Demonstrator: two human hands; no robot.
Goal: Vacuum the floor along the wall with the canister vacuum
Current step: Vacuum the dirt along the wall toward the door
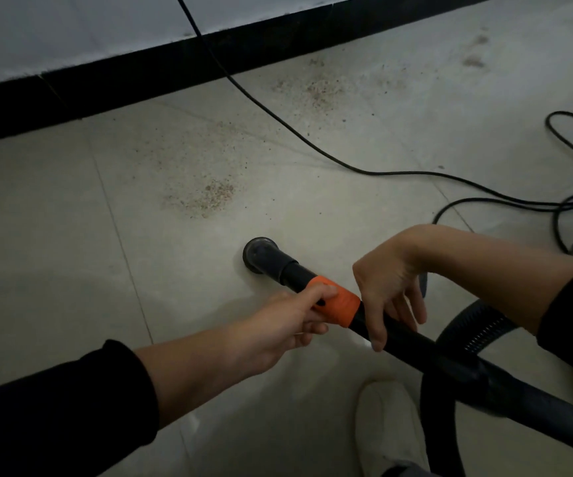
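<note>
Your L hand (285,328) grips the orange collar (343,308); R hand (388,287) loosely clasps the wand (419,346) just behind; round nozzle (259,253) ahead.

Reaches forward with dark-sleeved left arm, left hand (285,325) pinching wand (416,342); bends right wrist sharply down, right hand (385,284) draped over wand, seemingly clasping loosely.
</note>
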